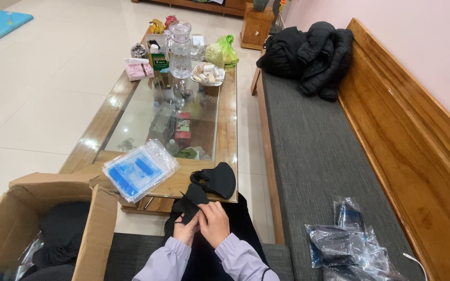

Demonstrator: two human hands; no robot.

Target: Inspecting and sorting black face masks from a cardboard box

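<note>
Both hands, left hand [187, 229] and right hand [213, 222], gripping black mask [192, 200] over lap. 1 more mask [215, 178] on surface [227, 130] edge. Bagged packs [347, 244] on sofa, blue pack [139, 169] beside open box [37, 224]: judged midway.

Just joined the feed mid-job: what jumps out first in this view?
At bottom centre, the left hand and right hand together pinch a black fabric face mask over the lap, with more black masks on the near edge of the glass-topped wooden coffee table. A stack of clear plastic packets with blue inserts lies beside them, and an open brown cardboard box stands at lower left.
</note>
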